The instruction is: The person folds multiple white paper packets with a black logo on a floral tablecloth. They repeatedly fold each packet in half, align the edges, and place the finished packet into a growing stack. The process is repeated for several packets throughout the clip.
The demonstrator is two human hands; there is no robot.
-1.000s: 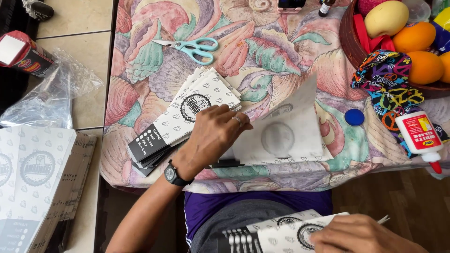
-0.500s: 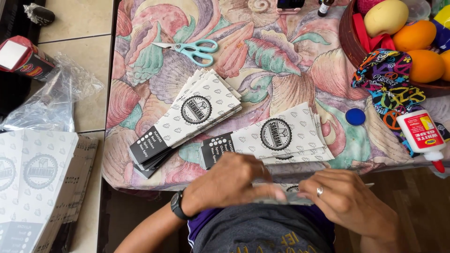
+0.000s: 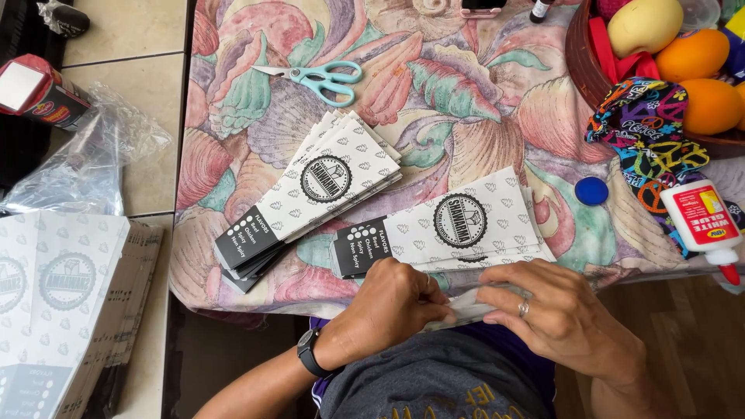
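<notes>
Pinching a white paper piece with both hands at the near table edge, just above the lap. Left hand curling over the piece's left end, fingertips pressed together on it, black watch showing at the wrist. Right hand gripping the right end, thumb and fingers closed on the paper, ring showing. Most of the piece hiding under the hands; not telling whether flat or already folded.

Lying just beyond the hands: near stack of printed sleeves, white with a round black emblem and a black end. Fanning out to its left, touching or nearly so: second stack. Resting farther back on the floral tablecloth: teal scissors. Sitting to the right: blue cap, then white glue bottle lying on its side, nozzle bare. Piling up at far left off the table: flat printed sheets and a clear plastic bag.

Judging the step: likely creasing or pressing one sleeve, edges being squeezed between fingertips. Judging the next move: calling for even pressure along the fold, keeping edges lined up, then finding room on the near stack without knocking it askew.
</notes>
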